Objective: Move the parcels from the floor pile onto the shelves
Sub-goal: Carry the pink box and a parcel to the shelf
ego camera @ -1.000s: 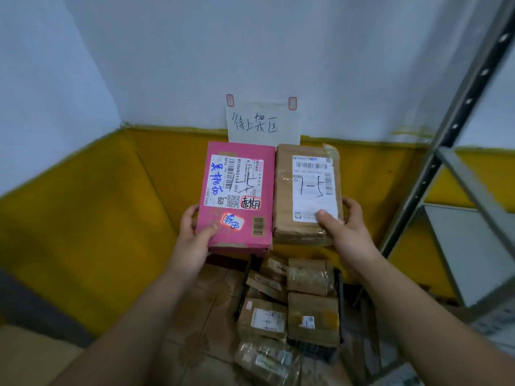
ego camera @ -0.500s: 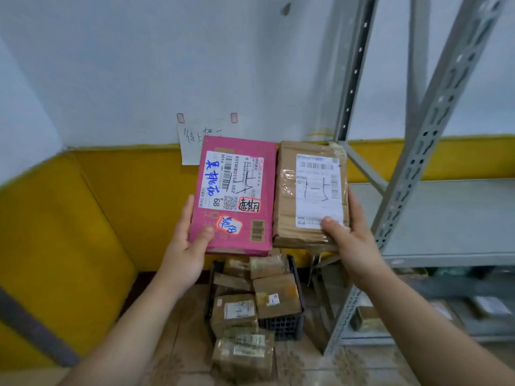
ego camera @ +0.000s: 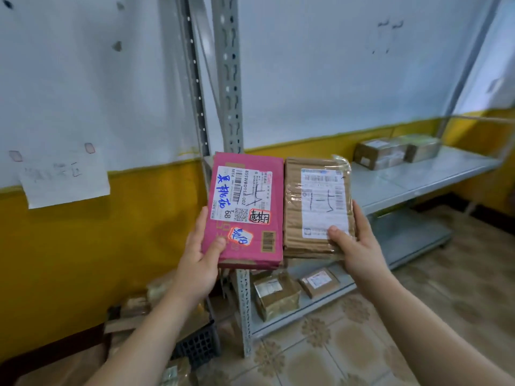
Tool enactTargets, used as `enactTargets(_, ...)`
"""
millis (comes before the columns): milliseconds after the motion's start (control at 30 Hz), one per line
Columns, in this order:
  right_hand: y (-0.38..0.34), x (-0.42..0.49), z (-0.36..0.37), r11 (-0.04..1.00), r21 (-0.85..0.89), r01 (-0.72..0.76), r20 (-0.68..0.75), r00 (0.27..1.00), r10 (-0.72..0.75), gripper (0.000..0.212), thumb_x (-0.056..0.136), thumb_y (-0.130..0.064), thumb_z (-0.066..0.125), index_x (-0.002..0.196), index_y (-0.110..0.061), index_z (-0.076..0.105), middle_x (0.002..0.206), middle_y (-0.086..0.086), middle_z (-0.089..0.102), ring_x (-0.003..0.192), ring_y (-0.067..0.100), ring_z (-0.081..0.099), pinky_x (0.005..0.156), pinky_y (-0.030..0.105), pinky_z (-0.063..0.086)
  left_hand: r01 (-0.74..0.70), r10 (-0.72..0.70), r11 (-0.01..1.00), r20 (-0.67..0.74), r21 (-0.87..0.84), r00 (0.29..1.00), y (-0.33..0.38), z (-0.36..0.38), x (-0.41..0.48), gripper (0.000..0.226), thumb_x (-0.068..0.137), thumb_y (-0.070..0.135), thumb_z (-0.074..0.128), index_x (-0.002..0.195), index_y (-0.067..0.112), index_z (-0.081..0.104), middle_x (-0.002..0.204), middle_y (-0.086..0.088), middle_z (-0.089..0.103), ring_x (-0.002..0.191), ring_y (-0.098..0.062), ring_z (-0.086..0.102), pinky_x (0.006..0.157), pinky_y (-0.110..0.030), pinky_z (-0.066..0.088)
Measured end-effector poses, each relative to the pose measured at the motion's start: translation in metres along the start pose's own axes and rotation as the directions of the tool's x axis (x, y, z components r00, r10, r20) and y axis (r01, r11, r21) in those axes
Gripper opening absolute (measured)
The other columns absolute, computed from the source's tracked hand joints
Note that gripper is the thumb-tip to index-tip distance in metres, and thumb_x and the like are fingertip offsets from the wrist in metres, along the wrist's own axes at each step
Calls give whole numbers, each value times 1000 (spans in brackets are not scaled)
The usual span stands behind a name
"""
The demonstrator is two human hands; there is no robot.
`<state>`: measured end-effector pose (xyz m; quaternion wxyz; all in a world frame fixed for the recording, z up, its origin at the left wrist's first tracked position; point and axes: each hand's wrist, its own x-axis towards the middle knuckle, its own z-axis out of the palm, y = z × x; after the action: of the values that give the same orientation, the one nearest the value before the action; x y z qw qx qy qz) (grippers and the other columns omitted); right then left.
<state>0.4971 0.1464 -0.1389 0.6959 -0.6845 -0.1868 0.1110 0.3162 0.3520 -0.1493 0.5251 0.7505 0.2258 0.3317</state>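
Note:
My left hand (ego camera: pixel 202 254) grips a pink parcel (ego camera: pixel 245 240) with a white label and blue handwriting, thumb on its front. Beside it my right hand (ego camera: pixel 355 246) grips a brown taped parcel (ego camera: pixel 292 207) with a white label. Both parcels are held upright, side by side, in front of the grey metal shelf unit (ego camera: pixel 418 176). The floor pile (ego camera: pixel 156 299) lies low at the left, partly hidden behind my left forearm, in and around a black crate (ego camera: pixel 198 346).
Two brown parcels (ego camera: pixel 395 151) lie at the back of the middle shelf. Two more parcels (ego camera: pixel 278 296) lie on the lowest shelf. A perforated upright post (ego camera: pixel 228 79) stands just behind the held parcels. A paper sign (ego camera: pixel 64 179) hangs on the wall at left.
The view has swung right from the floor pile toward the shelf unit. Both hands keep the same hold on their parcels, which now sit in front of the shelves.

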Motion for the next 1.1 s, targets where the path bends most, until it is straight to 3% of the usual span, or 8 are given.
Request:
enactTargets(100, 0, 17, -96, 999, -41, 1, -96, 995, -5, 72, 92, -21, 67, 146, -51, 31, 133, -13, 54, 117, 16, 59, 105, 48, 46, -22, 30, 997, 107, -71, 994, 24, 98, 10, 54, 99, 29, 49, 135, 62, 24, 143, 5, 41, 125, -15, 52, 96, -34, 52)
enactTargets(200, -5, 30, -186, 997, -76, 11, -187, 982, -25, 75, 93, -19, 65, 150, -46, 27, 135, -13, 53, 117, 14, 58, 107, 45, 45, -38, 60, 994, 225, -99, 972, 49, 192, 16, 49, 98, 35, 52, 127, 65, 27, 135, 8, 50, 116, -10, 59, 93, -34, 54)
enactTargets(367, -14, 50, -290, 996, -83, 6, -301, 953, -31, 75, 93, -17, 65, 152, -41, 26, 131, -13, 55, 106, 5, 58, 102, 35, 45, -1, 51, 988, 326, -152, 944, 90, 307, 22, 47, 97, 22, 51, 129, 45, 27, 106, 22, 53, 74, 16, 62, 57, -6, 48)
enactTargets(533, -6, 88, -346, 998, -65, -3, -370, 929, -21, 75, 93, -16, 64, 153, -39, 25, 124, -14, 58, 99, -1, 60, 87, 25, 50, 20, 32, 991, 374, -135, 927, 97, 381, 62, 58, 97, 26, 53, 145, 43, 25, 119, 11, 55, 97, -6, 63, 70, -17, 54)
enactTargets(667, 14, 140, -373, 998, -65, -21, -418, 909, -9, 76, 92, -18, 66, 152, -40, 26, 134, -10, 55, 109, 7, 61, 102, 38, 48, 29, 37, 988, 416, -153, 909, 85, 437, 110, 57, 99, 24, 50, 146, 42, 26, 116, 15, 55, 103, -10, 63, 75, -21, 53)
enactTargets(800, 25, 209, -396, 999, -36, -41, -466, 885, 19, 73, 93, -17, 64, 152, -39, 27, 131, -9, 54, 105, 6, 60, 93, 33, 50, 47, 47, 979, 443, -199, 895, 67, 494, 173, 54, 100, 23, 50, 143, 45, 28, 114, 19, 55, 102, -6, 62, 77, -21, 54)
enactTargets(933, 26, 275, -423, 997, -11, -71, -499, 865, 56, 71, 94, -16, 63, 151, -40, 29, 118, -14, 59, 98, 4, 62, 81, 28, 51, 80, 25, 977, 480, -197, 877, 59, 548, 238, 53, 99, 26, 51, 142, 47, 29, 129, 8, 54, 109, -16, 62, 91, -38, 54)
enactTargets(1100, 38, 334, -456, 993, -15, -117, -548, 832, 90, 71, 94, -19, 64, 150, -42, 29, 128, -9, 57, 107, 11, 62, 103, 44, 47, 99, 11, 980, 541, -173, 841, 56, 613, 299, 50, 100, 28, 50, 144, 43, 31, 129, 4, 57, 107, -13, 63, 85, -31, 55)
